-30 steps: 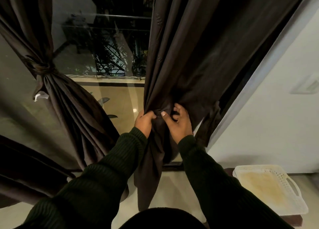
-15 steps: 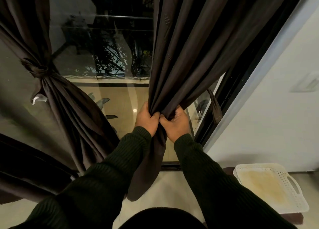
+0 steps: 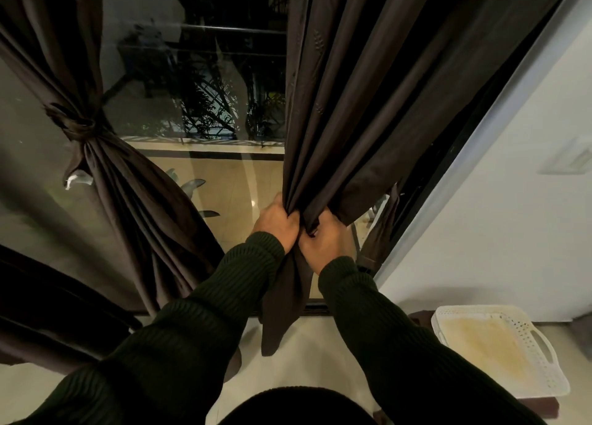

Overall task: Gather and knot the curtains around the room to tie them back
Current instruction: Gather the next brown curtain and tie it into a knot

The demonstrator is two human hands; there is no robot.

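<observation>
at the window, both the left hand (image 3: pixel 278 223) and right hand (image 3: pixel 326 242) grip the bunched right curtain (image 3: pixel 349 110); gathering looks done, next it needs looping into a knot.

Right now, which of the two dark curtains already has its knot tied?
The left curtain: a knot cinches it at mid-height. The right curtain has no knot yet; the left hand and right hand grip its gathered folds.
</observation>
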